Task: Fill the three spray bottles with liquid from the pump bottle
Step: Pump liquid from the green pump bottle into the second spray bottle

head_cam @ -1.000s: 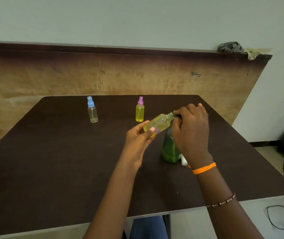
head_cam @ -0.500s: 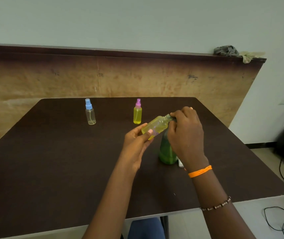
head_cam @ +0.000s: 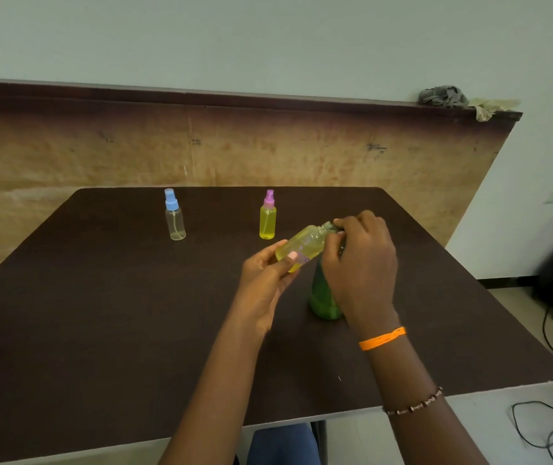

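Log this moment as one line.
left hand: holds tilted yellow-filled clear bottle | right hand: at its neck | green pump bottle: upright on dark table

Dark table (head_cam: 100,330) bears three bottles: blue-capped (head_cam: 174,216), pink-capped (head_cam: 267,216), green (head_cam: 322,297).

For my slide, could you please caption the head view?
Left hand tilts a yellow-filled bottle while right hand works at its neck.

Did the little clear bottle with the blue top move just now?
No. The clear blue-capped spray bottle keeps its spot near the dark brown table's far edge, the same gap left of the yellow pink-capped spray bottle.
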Available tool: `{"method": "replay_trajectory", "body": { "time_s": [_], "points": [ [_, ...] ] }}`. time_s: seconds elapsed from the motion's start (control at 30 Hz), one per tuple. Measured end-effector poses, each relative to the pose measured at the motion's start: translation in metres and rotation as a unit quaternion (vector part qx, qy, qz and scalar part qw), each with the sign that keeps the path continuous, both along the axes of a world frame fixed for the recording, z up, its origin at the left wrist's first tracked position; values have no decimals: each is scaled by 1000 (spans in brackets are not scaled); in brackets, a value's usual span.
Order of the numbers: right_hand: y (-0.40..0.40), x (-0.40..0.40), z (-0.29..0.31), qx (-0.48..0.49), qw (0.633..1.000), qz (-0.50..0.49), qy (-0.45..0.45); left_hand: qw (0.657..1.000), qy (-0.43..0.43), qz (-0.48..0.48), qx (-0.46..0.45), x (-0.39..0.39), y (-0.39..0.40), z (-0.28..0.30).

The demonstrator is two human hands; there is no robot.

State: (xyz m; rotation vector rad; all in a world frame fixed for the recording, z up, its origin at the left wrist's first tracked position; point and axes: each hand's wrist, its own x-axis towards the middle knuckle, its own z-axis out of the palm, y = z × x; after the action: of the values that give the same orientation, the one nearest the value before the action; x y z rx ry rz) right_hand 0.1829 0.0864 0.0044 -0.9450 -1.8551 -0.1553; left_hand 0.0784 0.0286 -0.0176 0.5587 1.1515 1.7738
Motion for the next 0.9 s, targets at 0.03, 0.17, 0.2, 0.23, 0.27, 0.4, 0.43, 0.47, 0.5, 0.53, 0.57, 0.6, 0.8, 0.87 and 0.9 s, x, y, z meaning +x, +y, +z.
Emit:
{"method": "replay_trajectory", "body": {
  "time_s": [0.03, 0.17, 0.2, 0.23, 0.27, 0.4, 0.43, 0.47, 0.5, 0.53, 0.57, 0.6, 0.8, 0.87, 0.9],
  "points": [
    [-1, -1, -10, 17, 1000, -9, -5, 1000, -1, 1, 1, 1, 0, 0],
    [6, 3, -26, 55, 998, 0, -19, 1000, 3, 0, -2, 2, 0, 0],
    [5, 3, -23, 50, 998, 3, -23, 1000, 4, 1, -2, 2, 0, 0],
    [3, 3, -19, 41, 999, 6, -29, 1000, 1, 3, -1, 2, 0, 1],
    [1, 4, -13, 36, 999, 9, -36, 1000, 0, 5, 0, 2, 0, 1],
    [-6, 4, 4, 19, 999, 10, -49, 1000, 8, 4, 3, 2, -3, 3],
    [-6, 4, 4, 16, 999, 9, -45, 1000, 7, 3, 4, 1, -3, 3],
    [-6, 3, 0, 18, 999, 1, -44, 1000, 7, 3, 5, 1, -3, 3],
    [-6, 2, -8, 24, 998, -13, -49, 1000, 7, 2, 7, 1, -2, 4],
    [-5, 2, -18, 31, 998, -24, -55, 1000, 6, 2, 6, 1, -2, 4],
    [-3, 2, -27, 41, 997, -28, -61, 1000, 4, 2, 4, 1, -1, 3],
    [1, 3, -32, 47, 997, -26, -62, 1000, 6, 2, 2, 2, 0, 2],
    [-4, 5, -14, 23, 999, 10, -45, 1000, 3, 0, 7, 1, -1, 3],
    [-7, 5, -6, 14, 999, 22, -40, 1000, 1, -1, 6, 0, -1, 3],
    [-7, 6, -7, 14, 999, 21, -35, 1000, 1, -2, 6, 0, -1, 2]
  ]
}}
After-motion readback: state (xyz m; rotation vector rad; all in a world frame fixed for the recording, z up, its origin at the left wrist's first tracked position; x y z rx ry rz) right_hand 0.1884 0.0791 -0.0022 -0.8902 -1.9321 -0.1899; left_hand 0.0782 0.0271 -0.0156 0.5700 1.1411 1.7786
